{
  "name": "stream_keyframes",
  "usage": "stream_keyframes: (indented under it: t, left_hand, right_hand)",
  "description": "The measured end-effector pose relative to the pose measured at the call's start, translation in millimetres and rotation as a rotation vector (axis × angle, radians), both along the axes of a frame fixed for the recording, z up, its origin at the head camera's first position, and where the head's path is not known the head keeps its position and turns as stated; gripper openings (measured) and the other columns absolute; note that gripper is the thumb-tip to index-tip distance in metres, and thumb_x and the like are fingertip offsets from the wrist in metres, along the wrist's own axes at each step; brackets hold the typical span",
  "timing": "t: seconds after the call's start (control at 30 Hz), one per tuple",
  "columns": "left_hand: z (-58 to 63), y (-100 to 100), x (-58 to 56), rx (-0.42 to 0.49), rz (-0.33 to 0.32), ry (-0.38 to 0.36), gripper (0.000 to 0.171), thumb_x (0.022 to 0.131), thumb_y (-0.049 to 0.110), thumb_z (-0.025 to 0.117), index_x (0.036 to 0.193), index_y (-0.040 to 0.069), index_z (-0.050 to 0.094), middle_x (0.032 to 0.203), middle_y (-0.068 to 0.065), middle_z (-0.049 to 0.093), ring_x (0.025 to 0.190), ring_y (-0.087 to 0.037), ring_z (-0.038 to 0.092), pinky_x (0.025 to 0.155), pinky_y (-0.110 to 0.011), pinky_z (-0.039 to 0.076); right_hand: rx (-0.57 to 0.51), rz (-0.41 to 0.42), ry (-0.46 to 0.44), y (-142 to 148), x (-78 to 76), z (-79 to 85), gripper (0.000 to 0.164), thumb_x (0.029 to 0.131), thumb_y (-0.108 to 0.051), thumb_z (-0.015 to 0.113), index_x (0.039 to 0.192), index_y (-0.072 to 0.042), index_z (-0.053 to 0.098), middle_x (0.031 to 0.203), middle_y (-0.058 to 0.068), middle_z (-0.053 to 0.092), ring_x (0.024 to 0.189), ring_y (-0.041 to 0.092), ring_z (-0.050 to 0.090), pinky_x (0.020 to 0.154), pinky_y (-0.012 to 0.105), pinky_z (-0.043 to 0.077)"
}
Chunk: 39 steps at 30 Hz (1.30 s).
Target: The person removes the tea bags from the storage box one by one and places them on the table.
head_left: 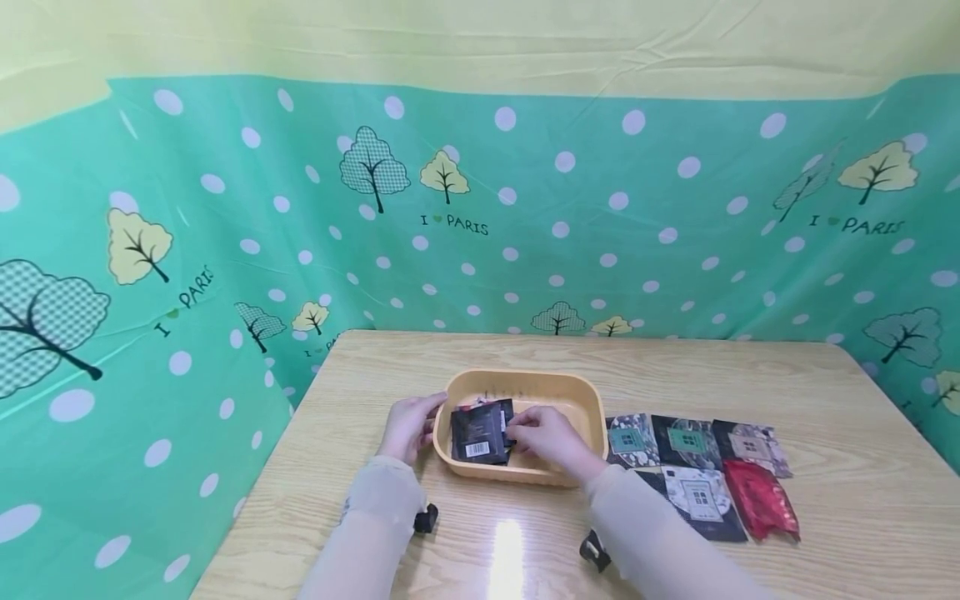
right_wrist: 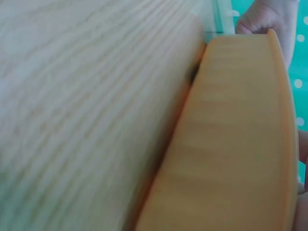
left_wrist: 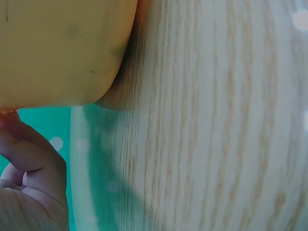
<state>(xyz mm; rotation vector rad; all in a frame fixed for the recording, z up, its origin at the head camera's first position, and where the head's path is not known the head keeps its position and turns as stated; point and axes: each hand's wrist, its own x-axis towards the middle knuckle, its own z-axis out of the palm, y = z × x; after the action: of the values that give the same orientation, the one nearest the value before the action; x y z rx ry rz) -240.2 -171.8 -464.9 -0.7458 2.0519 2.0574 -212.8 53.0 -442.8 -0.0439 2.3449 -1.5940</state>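
Observation:
An orange-yellow plastic basket (head_left: 525, 373) stands on the table, with a few sachets at its left end. On top lies a black sachet (head_left: 478, 432) with a white barcode label. My left hand (head_left: 406, 427) holds the basket's left rim; the left wrist view shows its bent fingers (left_wrist: 36, 156) against the basket wall (left_wrist: 62, 53). My right hand (head_left: 551, 439) reaches over the front rim into the basket, thumb and fingertips pinching at the right edge of the black sachets. The right wrist view shows mostly the ribbed basket side (right_wrist: 231, 134); only a strip of that hand shows.
Right of the basket lie flat sachets in two rows: a green-labelled one (head_left: 632, 439), another green-labelled one (head_left: 686, 442), a pink-labelled one (head_left: 752, 447), a white-and-black one (head_left: 703, 500) and a shiny red one (head_left: 761, 498). My right forearm partly covers a dark sachet. A green printed curtain (head_left: 555, 192) hangs behind the table.

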Motion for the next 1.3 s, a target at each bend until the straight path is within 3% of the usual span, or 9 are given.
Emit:
stream_keyframes:
  t: [0.43, 0.73, 1.07, 1.3]
  left_hand:
    - [-1.1, -2, 1.1, 0.044, -0.001, 0.014, 0.034, 0.089, 0.026, 0.071, 0.11, 0.0, 0.062, 0.069, 0.005, 0.068, 0.055, -0.001, 0.06, 0.047, -0.013, 0.049]
    - [0.2, 1, -0.2, 0.026, 0.0, -0.001, 0.035, 0.09, 0.027, 0.071, 0.11, 0.001, 0.062, 0.07, 0.005, 0.068, 0.057, -0.001, 0.061, 0.047, -0.013, 0.048]
    - [-0.3, 1, -0.6, 0.027, 0.006, 0.002, 0.036, 0.09, 0.028, 0.071, 0.113, 0.001, 0.063, 0.076, 0.003, 0.071, 0.063, -0.002, 0.065, 0.051, -0.014, 0.05]
    - [-3.1, 1, -0.4, 0.036, 0.011, 0.007, 0.035, 0.09, 0.027, 0.071, 0.111, 0.002, 0.061, 0.076, 0.003, 0.07, 0.061, -0.002, 0.064, 0.051, -0.014, 0.051]
  right_hand:
    - [-0.02, -0.012, -0.085, -14, -9.4, -15.3, 0.023, 0.088, -0.007, 0.071, 0.104, 0.007, 0.064, 0.09, 0.015, 0.069, 0.067, 0.017, 0.064, 0.062, 0.03, 0.059]
    - [-0.113, -0.052, -0.133, -15, -18.9, -24.1, 0.024, 0.087, -0.004, 0.071, 0.106, 0.01, 0.065, 0.081, 0.011, 0.067, 0.059, 0.012, 0.058, 0.054, 0.022, 0.055]
    - [-0.14, 0.091, -0.152, -17, -17.7, -21.3, 0.024, 0.091, -0.01, 0.07, 0.107, 0.006, 0.066, 0.085, 0.009, 0.068, 0.058, 0.011, 0.06, 0.053, 0.021, 0.055]
    - [-0.153, 0.097, -0.145, -17, -15.1, -20.4, 0.019, 0.092, -0.008, 0.067, 0.105, 0.006, 0.064, 0.085, 0.012, 0.068, 0.053, 0.009, 0.06, 0.05, 0.021, 0.054]
